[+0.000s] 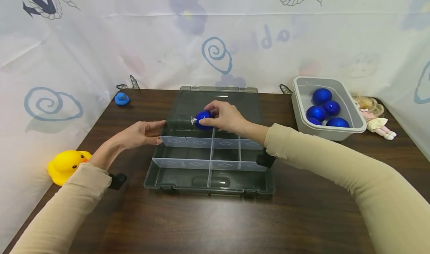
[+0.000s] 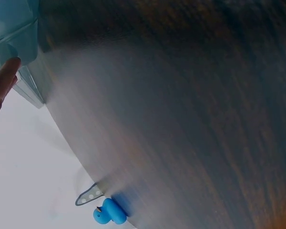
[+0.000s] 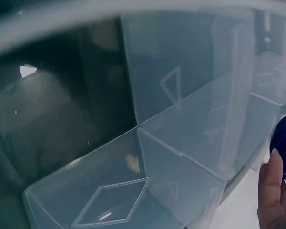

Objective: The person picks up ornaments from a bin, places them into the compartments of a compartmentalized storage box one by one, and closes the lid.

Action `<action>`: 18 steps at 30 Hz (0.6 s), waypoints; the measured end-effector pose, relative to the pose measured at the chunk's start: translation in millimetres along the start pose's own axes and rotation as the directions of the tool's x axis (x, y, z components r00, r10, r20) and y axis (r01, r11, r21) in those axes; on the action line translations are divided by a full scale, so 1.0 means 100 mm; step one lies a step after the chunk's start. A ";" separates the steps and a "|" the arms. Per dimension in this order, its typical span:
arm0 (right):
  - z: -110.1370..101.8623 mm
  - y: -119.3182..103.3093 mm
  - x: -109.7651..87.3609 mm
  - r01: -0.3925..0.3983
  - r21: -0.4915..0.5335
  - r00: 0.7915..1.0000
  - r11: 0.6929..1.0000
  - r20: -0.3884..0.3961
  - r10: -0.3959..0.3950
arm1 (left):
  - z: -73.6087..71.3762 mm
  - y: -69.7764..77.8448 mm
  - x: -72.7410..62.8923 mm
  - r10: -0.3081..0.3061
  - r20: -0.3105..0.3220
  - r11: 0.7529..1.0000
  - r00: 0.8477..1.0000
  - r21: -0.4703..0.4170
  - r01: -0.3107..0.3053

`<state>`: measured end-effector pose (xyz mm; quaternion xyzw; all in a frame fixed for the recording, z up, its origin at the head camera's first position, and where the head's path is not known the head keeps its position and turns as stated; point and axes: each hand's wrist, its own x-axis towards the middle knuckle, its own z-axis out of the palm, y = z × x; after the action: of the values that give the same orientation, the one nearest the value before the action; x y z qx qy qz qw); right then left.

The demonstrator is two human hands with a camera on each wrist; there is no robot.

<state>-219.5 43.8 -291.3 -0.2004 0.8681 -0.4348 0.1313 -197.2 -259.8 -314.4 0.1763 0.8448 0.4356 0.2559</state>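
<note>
My right hand (image 1: 227,116) pinches a shiny blue bauble (image 1: 203,120) with a silver cap pointing left. It is above the rear left compartment of a grey see-through divider box (image 1: 208,179), whose lid (image 1: 220,97) stands raised at the back. In the right wrist view the bauble (image 3: 285,145) shows at the right edge, with fingertips (image 3: 275,164) against it. My left hand (image 1: 138,135) has its fingers stretched out along the box's left side. The left wrist view shows those fingers (image 2: 5,81) at the box's corner.
A light grey tub (image 1: 297,123) with several blue baubles (image 1: 315,113) stands at the back right, beside a doll (image 1: 374,121). A yellow rubber duck (image 1: 65,166) sits near my left forearm. Toward the far left corner is a small blue duck (image 1: 121,99).
</note>
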 end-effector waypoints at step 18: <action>-0.03 0.03 0.00 0.064 -0.231 0.998 0.971 0.040 -0.057 | 0.00 -0.03 0.00 0.004 -0.004 1.000 1.000 0.026 -0.004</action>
<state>-221.4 47.2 -292.0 -0.2478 0.9042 -0.3308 0.1079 -197.7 -261.0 -316.8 0.1803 0.8507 0.4253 0.2509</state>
